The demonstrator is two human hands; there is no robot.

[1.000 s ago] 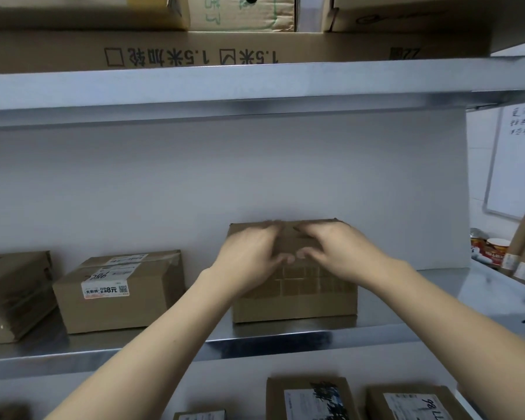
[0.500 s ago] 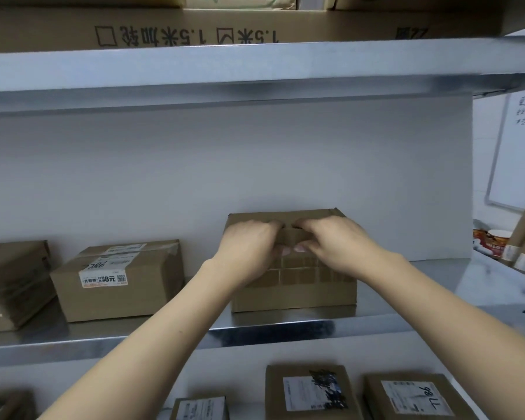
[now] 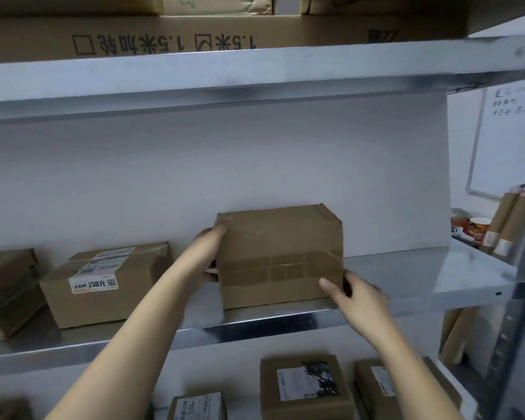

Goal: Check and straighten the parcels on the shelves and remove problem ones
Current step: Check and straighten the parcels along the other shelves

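With left hand [image 3: 206, 259], grips the left end of the taped parcel [image 3: 279, 253]: fingers up along the left edge to the top corner, thumb hard to make out. With right hand [image 3: 356, 294], pinches the lower right corner, thumb flat on the front face, fingers round the right side and mostly hidden. Stands flat on the middle shelf [image 3: 422, 280], long axis left to right along it, taped broad face toward the camera. Well apart from the labelled box [image 3: 103, 286] on the left.

right hand [image 3: 358, 301] fingers hidden behind parcel [image 3: 279, 253]; whiteboard [image 3: 509, 147] writing blurred
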